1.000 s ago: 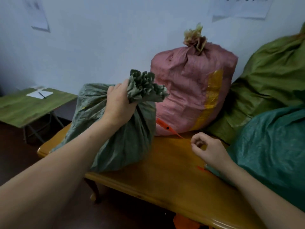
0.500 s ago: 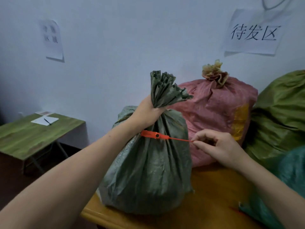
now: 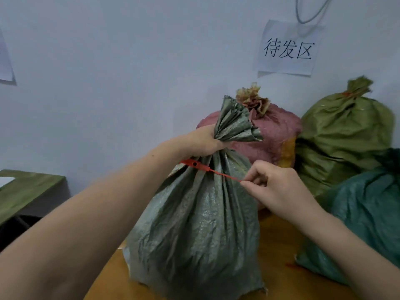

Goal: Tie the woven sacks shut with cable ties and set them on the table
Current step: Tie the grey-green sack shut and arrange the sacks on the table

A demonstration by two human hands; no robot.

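A grey-green woven sack (image 3: 194,224) stands upright on the wooden table (image 3: 279,263). My left hand (image 3: 203,141) is closed around its gathered neck, just under the fanned-out top. A red cable tie (image 3: 199,165) runs across the neck right below that hand. My right hand (image 3: 275,187) pinches the tie's thin tail to the right of the sack. Behind stand a pink sack (image 3: 272,131) and an olive-green sack (image 3: 344,135), both with bunched tops. The olive one shows a red tie at its neck.
A teal sack (image 3: 363,213) lies at the right, on the table beside my right forearm. A low green-topped side table (image 3: 28,189) stands at the left by the wall. A paper sign (image 3: 287,48) hangs on the white wall above the sacks.
The sack was tipped up from leaning to upright. My right hand rose from the table and took the tie's tail. The view has since moved closer.
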